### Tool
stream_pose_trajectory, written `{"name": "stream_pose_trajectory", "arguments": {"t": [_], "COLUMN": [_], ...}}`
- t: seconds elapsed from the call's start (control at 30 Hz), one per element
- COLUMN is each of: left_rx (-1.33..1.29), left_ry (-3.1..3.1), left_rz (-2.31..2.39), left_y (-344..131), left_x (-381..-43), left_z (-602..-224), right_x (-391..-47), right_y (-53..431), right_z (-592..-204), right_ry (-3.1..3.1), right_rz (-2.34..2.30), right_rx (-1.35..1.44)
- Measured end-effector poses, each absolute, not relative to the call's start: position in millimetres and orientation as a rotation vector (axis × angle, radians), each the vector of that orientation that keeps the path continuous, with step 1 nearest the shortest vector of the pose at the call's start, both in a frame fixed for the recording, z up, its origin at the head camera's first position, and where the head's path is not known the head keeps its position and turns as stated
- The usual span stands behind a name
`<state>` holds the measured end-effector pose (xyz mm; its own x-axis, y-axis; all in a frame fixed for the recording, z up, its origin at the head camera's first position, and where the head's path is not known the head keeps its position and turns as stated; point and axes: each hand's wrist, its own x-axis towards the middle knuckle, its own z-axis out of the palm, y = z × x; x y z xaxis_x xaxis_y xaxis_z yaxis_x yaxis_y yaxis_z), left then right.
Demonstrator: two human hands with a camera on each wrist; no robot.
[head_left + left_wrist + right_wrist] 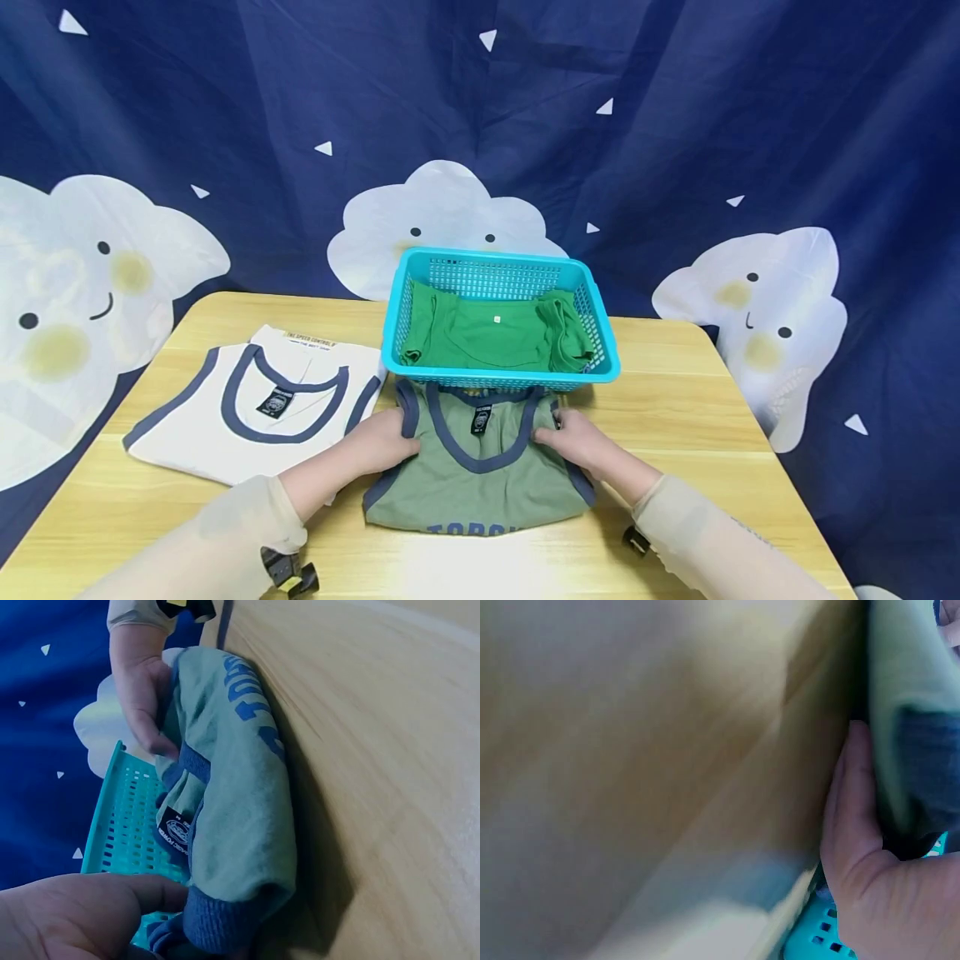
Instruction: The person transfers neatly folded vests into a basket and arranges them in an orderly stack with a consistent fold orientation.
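A folded olive-green tank top with navy trim lies on the table just in front of a teal basket. My left hand grips its left shoulder edge, fingers tucked under the cloth. On the other side my right hand pinches the right shoulder strap. In the left wrist view the tank top bulges between my left hand and my right hand. From the right wrist camera, my right hand lies against the tank top, fingers under its edge.
The teal basket holds a bright green garment. A white tank top with navy trim lies flat on the left of the wooden table. A blue curtain with cloud faces hangs behind. The basket stands close behind the hands.
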<state>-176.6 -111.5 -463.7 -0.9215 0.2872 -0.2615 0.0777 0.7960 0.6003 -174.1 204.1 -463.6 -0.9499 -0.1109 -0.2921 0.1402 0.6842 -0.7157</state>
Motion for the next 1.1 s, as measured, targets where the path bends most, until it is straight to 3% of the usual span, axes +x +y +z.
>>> {"name": "stream_pose_trajectory", "arguments": {"t": [0.67,1.1], "left_rx": [0.236,0.258], "left_ry": [2.602,2.790], "left_rz": [1.242,1.370], "left_y": [-98,-85], "left_x": [-166,-160], "left_z": [-470,-468], "right_x": [-170,-166], "right_y": [196,188], "right_z": [-470,-465], "right_ry": [2.217,2.611], "right_rz": [-1.617,-1.555], "right_rx": [0.088,0.048]}}
